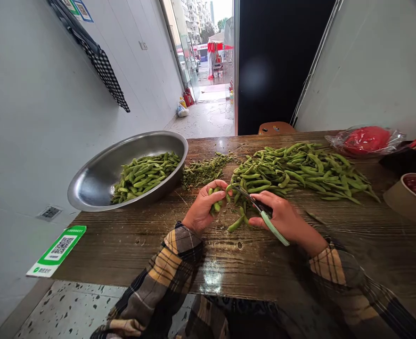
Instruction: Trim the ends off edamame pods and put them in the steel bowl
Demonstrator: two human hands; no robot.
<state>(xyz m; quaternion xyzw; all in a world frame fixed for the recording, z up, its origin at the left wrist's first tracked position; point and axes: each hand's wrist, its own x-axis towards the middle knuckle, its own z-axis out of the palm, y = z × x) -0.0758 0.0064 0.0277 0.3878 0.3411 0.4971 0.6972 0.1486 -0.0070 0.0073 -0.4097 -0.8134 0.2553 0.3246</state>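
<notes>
Several green edamame pods (216,205) are gripped in my left hand (206,207), its fingers curled round them. My right hand (281,217) is closed on a pair of scissors (272,228) with a pale green handle. The blades point left and meet the tip of a pod at my left fingertips. Just beyond my hands lies a large heap of pods (299,169), with a few loose ones (236,223) between the hands. To the left, a wide steel bowl (94,181) stands tilted and holds more pods (147,174). Small green trimmings (206,172) lie beside it.
The wooden table (140,249) carries a green QR-code card (57,249) at its left end. At the right are a red item in clear plastic (366,140) and a paper tub (400,200) of dark red pieces. A stool (276,127) stands behind the table.
</notes>
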